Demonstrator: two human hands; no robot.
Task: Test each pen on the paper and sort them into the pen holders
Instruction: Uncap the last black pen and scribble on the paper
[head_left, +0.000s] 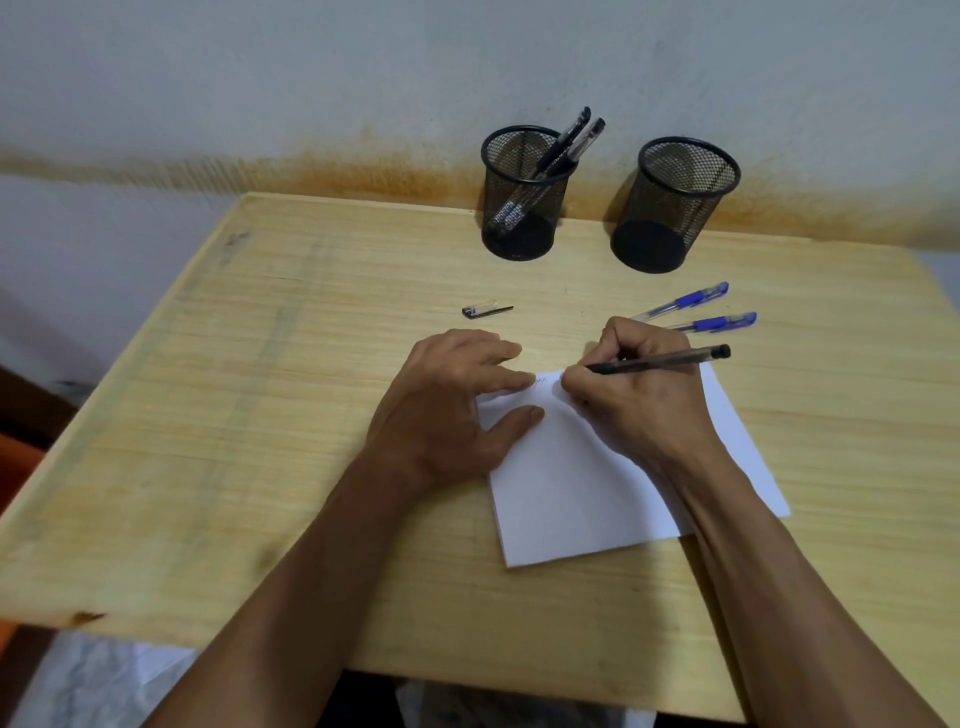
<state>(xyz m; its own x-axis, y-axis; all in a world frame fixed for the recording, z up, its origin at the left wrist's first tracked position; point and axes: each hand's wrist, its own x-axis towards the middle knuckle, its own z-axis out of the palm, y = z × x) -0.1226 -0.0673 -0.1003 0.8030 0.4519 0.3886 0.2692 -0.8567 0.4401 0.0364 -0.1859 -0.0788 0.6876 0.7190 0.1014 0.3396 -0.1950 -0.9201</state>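
Observation:
My right hand grips a black pen with its tip down on the white paper near the top edge, where faint scribbles show. My left hand lies flat, fingers pressing the paper's upper left corner. The pen's cap lies loose on the table beyond my left hand. Two blue pens lie side by side behind my right hand. At the back stand two black mesh pen holders: the left holder has two black pens in it, the right holder shows none inside.
The wooden table stands against a stained white wall. Its left edge and front edge drop off to the floor. A white bag or cloth lies below the front left corner.

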